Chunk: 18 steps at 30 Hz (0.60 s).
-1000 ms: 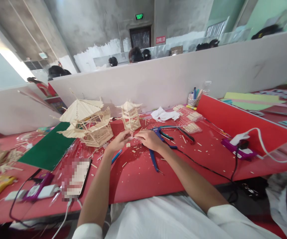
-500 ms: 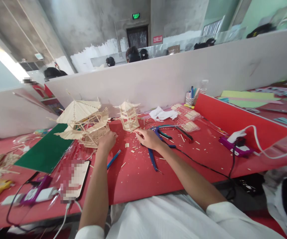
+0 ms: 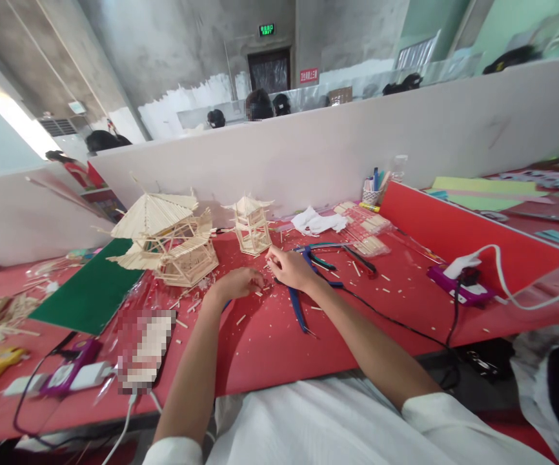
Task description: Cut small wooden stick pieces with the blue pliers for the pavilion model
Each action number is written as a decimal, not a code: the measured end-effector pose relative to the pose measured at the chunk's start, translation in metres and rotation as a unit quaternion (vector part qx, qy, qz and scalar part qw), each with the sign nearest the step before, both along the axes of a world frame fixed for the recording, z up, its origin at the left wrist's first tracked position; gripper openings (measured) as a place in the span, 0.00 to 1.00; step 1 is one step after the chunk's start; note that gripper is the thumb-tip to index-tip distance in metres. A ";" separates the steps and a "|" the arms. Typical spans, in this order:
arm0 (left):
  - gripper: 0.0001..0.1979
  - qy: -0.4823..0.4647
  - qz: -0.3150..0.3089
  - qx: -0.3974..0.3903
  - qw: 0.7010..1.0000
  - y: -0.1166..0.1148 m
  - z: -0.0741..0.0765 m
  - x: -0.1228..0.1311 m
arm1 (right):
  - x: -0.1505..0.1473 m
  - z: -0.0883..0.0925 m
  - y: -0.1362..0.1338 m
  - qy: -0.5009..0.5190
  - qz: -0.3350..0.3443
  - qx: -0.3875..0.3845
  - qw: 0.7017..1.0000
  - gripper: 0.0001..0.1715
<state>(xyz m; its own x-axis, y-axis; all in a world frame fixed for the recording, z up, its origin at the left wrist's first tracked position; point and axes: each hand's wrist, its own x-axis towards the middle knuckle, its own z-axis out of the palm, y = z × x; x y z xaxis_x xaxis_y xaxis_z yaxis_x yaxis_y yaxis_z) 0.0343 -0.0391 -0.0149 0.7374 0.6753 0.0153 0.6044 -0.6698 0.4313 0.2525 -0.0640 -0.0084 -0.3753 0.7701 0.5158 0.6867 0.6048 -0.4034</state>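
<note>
My left hand (image 3: 238,282) rests low on the red table (image 3: 270,342) among scattered wood stick bits, fingers curled in a pinch on something too small to name. My right hand (image 3: 290,268) hovers just right of it, fingertips pinched together near the base of the small stick tower (image 3: 251,225). A larger stick pavilion (image 3: 166,238) stands to the left of my left hand. A blue pen lies partly hidden under my left wrist.
Blue-handled pliers (image 3: 308,278) and a black cable lie right of my hands. A phone (image 3: 144,343), chargers, a green mat (image 3: 90,290), a white cloth (image 3: 319,222), a stick tray (image 3: 367,232) and a pen cup (image 3: 372,191) surround them. People sit beyond the grey partition (image 3: 337,148).
My left hand came back from the large pavilion's base to the table centre beside my right hand. The right hand shifted slightly toward the small tower.
</note>
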 end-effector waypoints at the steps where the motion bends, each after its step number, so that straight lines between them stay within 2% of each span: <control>1: 0.11 0.000 -0.015 -0.017 1.000 -0.001 -0.001 0.002 | 0.000 0.000 0.000 -0.001 0.000 -0.001 1.000 0.09; 9: 0.05 -0.010 -0.040 -0.101 0.994 0.006 -0.012 0.000 | 0.000 -0.002 0.002 0.007 0.000 -0.022 1.000 0.12; 14: 0.05 -0.007 -0.036 -0.109 0.993 0.005 -0.014 -0.001 | 0.000 -0.003 0.002 0.014 0.000 -0.031 0.999 0.11; 18: 0.09 -0.020 -0.031 -0.105 0.994 0.001 -0.009 0.001 | 0.000 -0.005 0.005 0.041 0.026 -0.023 0.999 0.07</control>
<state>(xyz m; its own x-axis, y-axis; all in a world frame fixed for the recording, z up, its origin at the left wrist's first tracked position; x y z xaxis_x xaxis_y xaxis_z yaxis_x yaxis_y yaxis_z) 0.0357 -0.0382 -0.0241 0.7792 0.6201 -0.0910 0.5442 -0.5975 0.5889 0.2527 -0.0586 -0.0132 -0.3736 0.7736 0.5118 0.6179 0.6190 -0.4847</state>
